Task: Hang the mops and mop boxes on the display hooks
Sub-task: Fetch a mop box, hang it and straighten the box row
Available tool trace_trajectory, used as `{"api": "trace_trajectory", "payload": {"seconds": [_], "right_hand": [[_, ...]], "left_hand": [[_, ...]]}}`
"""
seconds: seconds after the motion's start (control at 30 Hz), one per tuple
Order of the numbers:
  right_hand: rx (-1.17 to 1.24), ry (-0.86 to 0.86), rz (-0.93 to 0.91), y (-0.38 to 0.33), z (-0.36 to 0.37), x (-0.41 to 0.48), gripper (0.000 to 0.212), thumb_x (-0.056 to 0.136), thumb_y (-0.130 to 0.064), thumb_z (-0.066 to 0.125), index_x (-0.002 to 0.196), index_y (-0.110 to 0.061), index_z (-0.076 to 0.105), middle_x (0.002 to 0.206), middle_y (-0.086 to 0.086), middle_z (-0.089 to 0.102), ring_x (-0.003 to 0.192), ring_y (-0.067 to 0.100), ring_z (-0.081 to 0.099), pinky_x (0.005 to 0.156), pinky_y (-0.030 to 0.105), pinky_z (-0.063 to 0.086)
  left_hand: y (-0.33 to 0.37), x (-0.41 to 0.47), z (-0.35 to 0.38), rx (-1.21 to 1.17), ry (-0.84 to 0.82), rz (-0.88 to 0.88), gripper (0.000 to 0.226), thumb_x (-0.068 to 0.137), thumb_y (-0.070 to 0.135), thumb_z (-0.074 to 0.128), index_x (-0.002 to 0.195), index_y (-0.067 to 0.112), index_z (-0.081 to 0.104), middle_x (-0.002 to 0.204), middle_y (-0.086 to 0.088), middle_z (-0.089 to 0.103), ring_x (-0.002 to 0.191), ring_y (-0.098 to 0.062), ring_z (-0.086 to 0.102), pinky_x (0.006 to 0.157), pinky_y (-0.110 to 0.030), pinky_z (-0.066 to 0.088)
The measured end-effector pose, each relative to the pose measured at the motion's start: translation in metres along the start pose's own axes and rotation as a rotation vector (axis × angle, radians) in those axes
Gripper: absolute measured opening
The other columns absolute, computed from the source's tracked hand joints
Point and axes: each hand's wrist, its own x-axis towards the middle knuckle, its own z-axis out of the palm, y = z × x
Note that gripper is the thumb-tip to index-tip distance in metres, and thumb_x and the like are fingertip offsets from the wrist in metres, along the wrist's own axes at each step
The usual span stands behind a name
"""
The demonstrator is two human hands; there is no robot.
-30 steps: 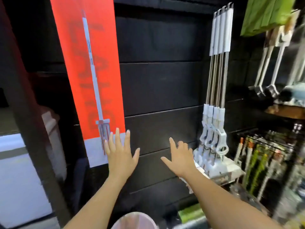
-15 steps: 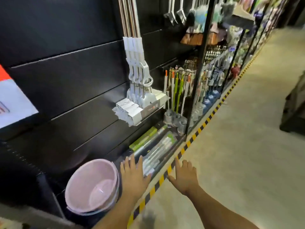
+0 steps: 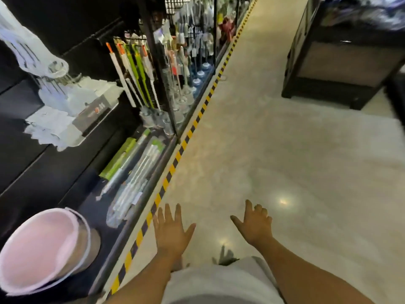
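My left hand (image 3: 173, 229) is spread open, palm down, over the floor beside the striped shelf edge, holding nothing. To its right, my right hand (image 3: 254, 224) is likewise open and empty above the pale floor. Several white mops (image 3: 54, 102) hang on the black wall panel at the upper left, their heads blurred. On the bottom shelf lie packaged mops (image 3: 133, 185) in clear wrap and a green mop box (image 3: 118, 159). Both hands are well clear of them.
A pink bucket (image 3: 41, 249) stands on the bottom shelf at lower left. Yellow-black tape (image 3: 186, 137) marks the shelf edge. Brushes with orange and green handles (image 3: 135, 71) hang farther along. A dark shelving unit (image 3: 341, 62) stands across the aisle.
The view swung down and to the right, from the wall display to the aisle floor. Both hands dropped from in front of the wall panel to above the floor and stayed open.
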Motion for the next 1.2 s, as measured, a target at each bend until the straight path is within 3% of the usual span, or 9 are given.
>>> {"api": "trace_trajectory", "payload": {"seconds": [0.53, 0.87, 1.2], "right_hand": [[0.426, -0.003, 0.512, 0.192, 0.018, -0.048, 0.075, 0.097, -0.060, 0.036, 0.153, -0.013, 0.018, 0.144, 0.019, 0.037, 0.130, 0.036, 0.038, 0.104, 0.044, 0.036], [0.574, 0.055, 0.939, 0.321, -0.011, -0.054, 0.073, 0.097, -0.060, 0.036, 0.151, -0.012, 0.021, 0.142, 0.018, 0.039, 0.130, 0.035, 0.039, 0.103, 0.041, 0.037], [0.756, 0.193, 1.187, 0.440, -0.065, -0.017, 0.075, 0.097, -0.061, 0.035, 0.153, -0.013, 0.020, 0.145, 0.017, 0.039, 0.131, 0.031, 0.040, 0.104, 0.037, 0.038]], "left_hand": [[0.232, 0.027, 0.013, 0.197, -0.152, 0.456, 0.078, 0.093, 0.066, 0.032, 0.154, 0.020, 0.017, 0.160, -0.015, 0.017, 0.147, -0.035, 0.014, 0.120, -0.046, 0.008], [0.451, 0.047, 0.030, 0.395, -0.261, 0.966, 0.075, 0.095, 0.065, 0.028, 0.154, 0.021, 0.015, 0.161, -0.013, 0.015, 0.149, -0.033, 0.010, 0.120, -0.045, 0.006], [0.659, 0.064, 0.037, 0.543, -0.269, 1.264, 0.074, 0.095, 0.064, 0.027, 0.153, 0.019, 0.019, 0.160, -0.014, 0.019, 0.148, -0.035, 0.012, 0.121, -0.046, 0.008]]}}
